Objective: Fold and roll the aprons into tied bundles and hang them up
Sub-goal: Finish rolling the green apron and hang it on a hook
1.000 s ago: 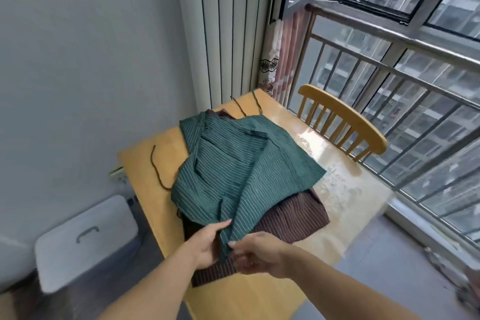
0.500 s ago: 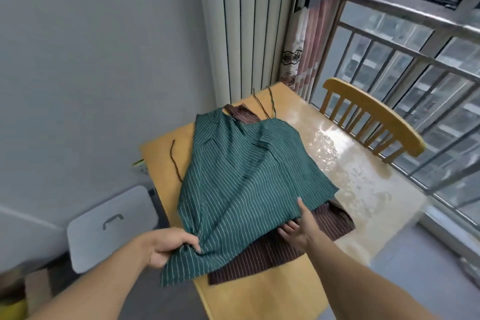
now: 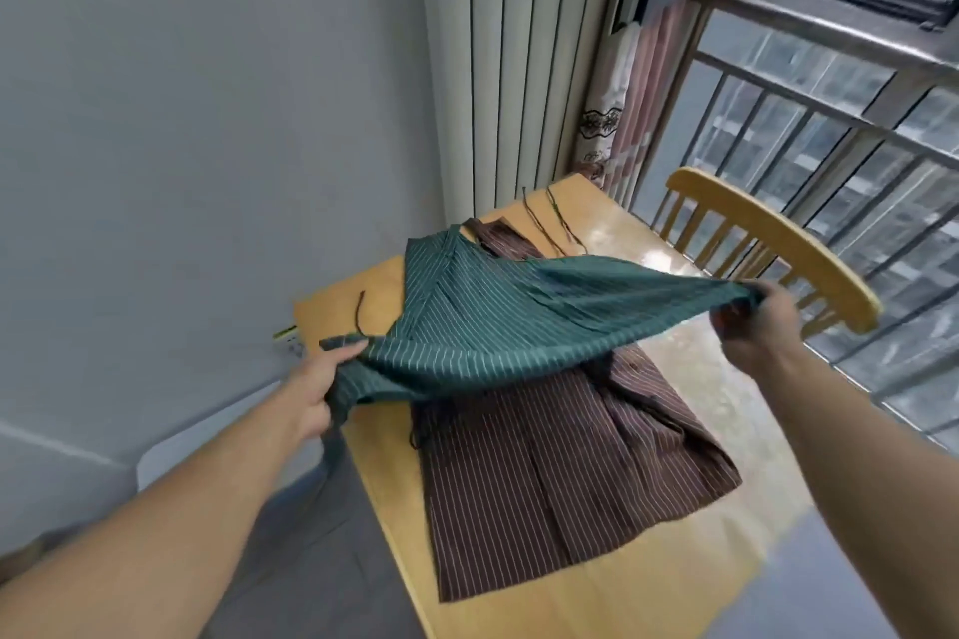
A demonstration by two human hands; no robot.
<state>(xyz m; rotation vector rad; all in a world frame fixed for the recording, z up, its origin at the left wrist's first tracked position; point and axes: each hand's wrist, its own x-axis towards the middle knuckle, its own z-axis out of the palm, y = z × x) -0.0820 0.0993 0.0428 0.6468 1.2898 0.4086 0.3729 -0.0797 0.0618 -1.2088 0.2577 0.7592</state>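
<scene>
Change: both hands are now spreading far apart, lifting the green striped apron's near edge.
Left hand [image 3: 316,392]: fingers are gripping one corner.
Right hand [image 3: 755,327]: fingers are clutching the opposite corner.
Green striped apron [image 3: 498,327]: is hanging stretched above the brown striped apron [image 3: 560,472] lying on the wooden table [image 3: 519,602].

The green apron [image 3: 498,327] no longer lies slack over the brown apron [image 3: 550,472] — its near edge is now lifted off and stretched taut. The left hand [image 3: 316,389] has moved left, gripping one corner; the right hand [image 3: 752,322] has swung far right toward the chair [image 3: 778,244], gripping the other. More of the brown apron now shows on the table [image 3: 519,607].
</scene>
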